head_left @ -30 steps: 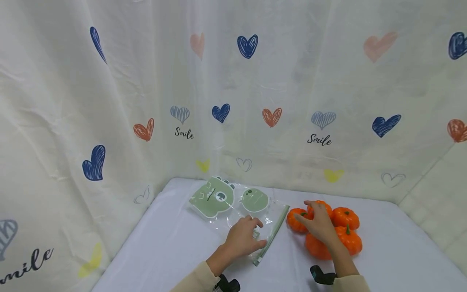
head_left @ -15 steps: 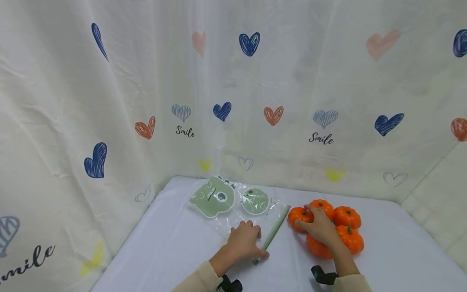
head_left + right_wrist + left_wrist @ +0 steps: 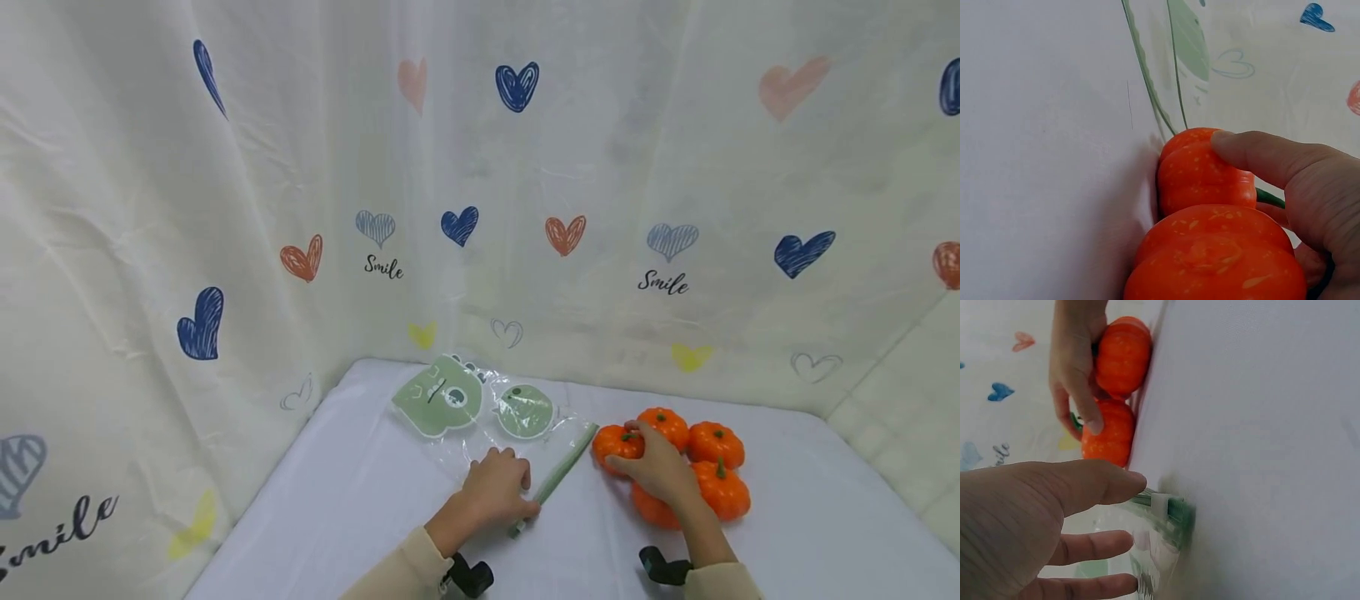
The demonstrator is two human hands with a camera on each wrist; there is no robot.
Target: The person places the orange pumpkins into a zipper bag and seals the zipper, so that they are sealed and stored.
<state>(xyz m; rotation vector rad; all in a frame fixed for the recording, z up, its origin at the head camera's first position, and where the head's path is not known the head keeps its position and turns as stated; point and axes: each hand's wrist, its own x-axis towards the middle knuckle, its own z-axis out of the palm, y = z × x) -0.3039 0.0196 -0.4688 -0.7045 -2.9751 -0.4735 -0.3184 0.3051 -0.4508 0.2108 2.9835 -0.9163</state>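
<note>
A clear zip bag [image 3: 551, 442] with green cartoon prints lies flat on the table, its green zip strip [image 3: 570, 465] facing the pumpkins. My left hand [image 3: 497, 487] is over the bag's near end, fingers spread apart and thumb by the strip. In the left wrist view, a white slider [image 3: 1159, 504] shows just past that thumb. My right hand [image 3: 658, 468] holds the leftmost small orange pumpkin [image 3: 609, 450], thumb on one side and fingers beyond. The right wrist view shows the thumb pressing the held pumpkin [image 3: 1194, 172], a larger pumpkin [image 3: 1216, 262] in front.
Several other orange pumpkins [image 3: 716, 443] cluster around and behind my right hand, partly hidden by it. A white cloth covers the table [image 3: 322, 508]. Behind it hangs a pale curtain [image 3: 480, 150] printed with hearts.
My right hand has lowered its fingers from above the leftmost pumpkin and taken hold of it. My left hand shifted toward me, then slightly left, staying by the zip strip.
</note>
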